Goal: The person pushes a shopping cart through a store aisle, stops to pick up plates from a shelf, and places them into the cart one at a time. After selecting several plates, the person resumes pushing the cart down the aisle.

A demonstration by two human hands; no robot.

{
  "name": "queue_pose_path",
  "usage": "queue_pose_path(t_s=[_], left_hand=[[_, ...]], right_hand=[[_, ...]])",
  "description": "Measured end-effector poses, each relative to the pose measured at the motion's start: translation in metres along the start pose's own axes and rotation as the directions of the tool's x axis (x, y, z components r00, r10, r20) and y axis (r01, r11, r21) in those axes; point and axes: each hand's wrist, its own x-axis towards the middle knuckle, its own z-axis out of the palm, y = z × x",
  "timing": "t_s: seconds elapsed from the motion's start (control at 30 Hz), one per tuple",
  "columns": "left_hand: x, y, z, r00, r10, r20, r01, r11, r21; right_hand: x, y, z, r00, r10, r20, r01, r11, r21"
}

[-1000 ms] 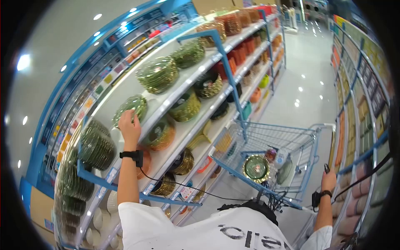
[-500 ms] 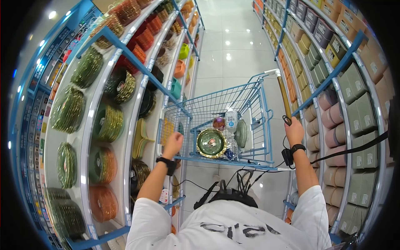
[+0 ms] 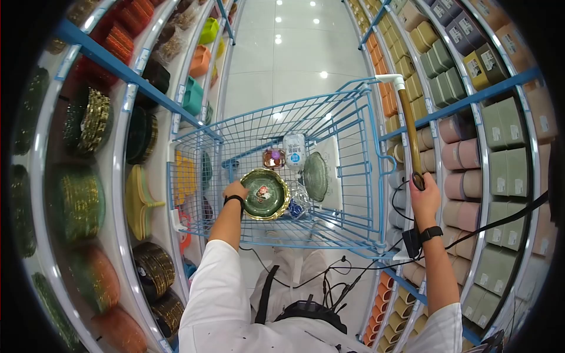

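My left hand (image 3: 235, 190) reaches into the blue wire shopping cart (image 3: 276, 235) and touches the left rim of a round green dish with a gold wavy edge (image 3: 263, 202); its fingertips are partly hidden, and its grip is unclear. My right hand (image 3: 424, 191) is closed round the cart's handle (image 3: 411, 132). Right of the dish in the cart are a clear green plate (image 3: 315, 176) and a crumpled clear item with blue parts (image 3: 298, 205). Above it lie a white and blue pack (image 3: 295, 150) and a small reddish container (image 3: 273, 157).
Shelves on the left hold stacked green plates (image 3: 73, 203), gold-rimmed black dishes (image 3: 154, 269) and a yellow-green dish (image 3: 140, 202). Right-hand shelves carry green boxes (image 3: 505, 170) and pink containers (image 3: 459, 154). A black strap and cables run near my right wrist.
My left hand has moved from the plates on the left shelf over to the dish in the cart. The view has swung down and right, while my right hand stays on the handle.
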Motion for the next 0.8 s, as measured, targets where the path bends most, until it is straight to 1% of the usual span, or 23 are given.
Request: queue_pose_path(t_s=[0.03, 0.1, 0.13, 0.27, 0.33, 0.37, 0.43, 0.47, 0.5, 0.57, 0.6, 0.67, 0.7, 0.73, 0.77, 0.8], left_hand=[[0.008, -0.003, 0.007, 1.0, 0.003, 0.016, -0.003, 1.0, -0.003], [0.02, -0.009, 0.017, 0.996, -0.069, 0.05, 0.071, 0.996, -0.049], [0.021, -0.012, 0.024, 0.997, -0.059, -0.04, 0.057, 0.998, -0.036], [0.016, -0.014, 0.02, 0.998, -0.025, -0.052, 0.021, 0.997, -0.069], [0.014, -0.016, 0.019, 0.997, 0.049, -0.057, -0.056, 0.99, -0.13], [0.014, -0.015, 0.017, 0.997, 0.045, -0.065, -0.053, 0.991, -0.127], [0.014, -0.008, 0.013, 1.0, 0.002, -0.011, -0.003, 0.998, -0.067], [0.013, -0.008, 0.012, 0.999, 0.034, -0.013, -0.035, 0.995, -0.088], [0.014, -0.007, 0.01, 0.999, 0.037, -0.015, -0.038, 0.995, -0.088], [0.012, -0.007, 0.01, 0.999, 0.04, -0.033, -0.044, 0.986, -0.161], [0.01, -0.007, 0.011, 0.999, 0.034, -0.033, -0.039, 0.987, -0.159], [0.004, -0.008, 0.003, 0.991, 0.118, -0.059, -0.126, 0.98, -0.154], [-0.009, -0.01, -0.006, 0.992, 0.107, -0.071, -0.117, 0.982, -0.147], [-0.029, -0.009, -0.02, 0.986, 0.122, -0.117, -0.138, 0.98, -0.142], [-0.045, -0.011, -0.034, 0.976, 0.132, -0.172, -0.157, 0.978, -0.138], [-0.059, -0.019, -0.045, 0.974, 0.113, -0.199, -0.149, 0.973, -0.176]], right_hand=[[0.001, 0.003, 0.003, 1.0, 0.0, 0.009, 0.0, 1.0, -0.014], [0.001, 0.008, 0.008, 0.999, -0.023, -0.031, 0.022, 0.999, -0.033], [0.001, 0.007, 0.008, 1.0, -0.018, -0.026, 0.017, 0.999, -0.038], [0.002, 0.001, 0.004, 1.0, -0.016, -0.022, 0.016, 0.999, -0.031], [0.0, 0.002, 0.002, 1.0, -0.013, -0.015, 0.013, 0.999, -0.031], [0.001, 0.004, 0.003, 1.0, 0.007, -0.002, -0.007, 0.999, -0.045], [0.002, 0.005, 0.006, 1.0, 0.031, 0.004, -0.031, 0.998, -0.053], [0.002, 0.006, 0.007, 1.0, 0.016, 0.001, -0.016, 0.999, -0.048], [0.003, 0.007, 0.006, 1.0, 0.0, -0.001, 0.0, 0.999, -0.046], [0.003, 0.006, 0.004, 1.0, -0.004, -0.001, 0.004, 0.999, -0.049], [0.003, 0.004, 0.002, 1.0, -0.011, 0.002, 0.011, 0.999, -0.046], [0.006, 0.005, 0.002, 0.999, -0.033, -0.003, 0.033, 0.999, -0.037], [0.006, 0.006, 0.002, 0.999, -0.053, -0.011, 0.052, 0.998, -0.037], [0.007, 0.007, 0.001, 0.998, -0.062, -0.015, 0.062, 0.998, -0.015], [0.012, 0.006, 0.001, 0.999, -0.046, 0.0, 0.046, 0.999, -0.021], [0.015, 0.006, 0.002, 0.999, -0.031, 0.016, 0.031, 0.999, -0.023]])
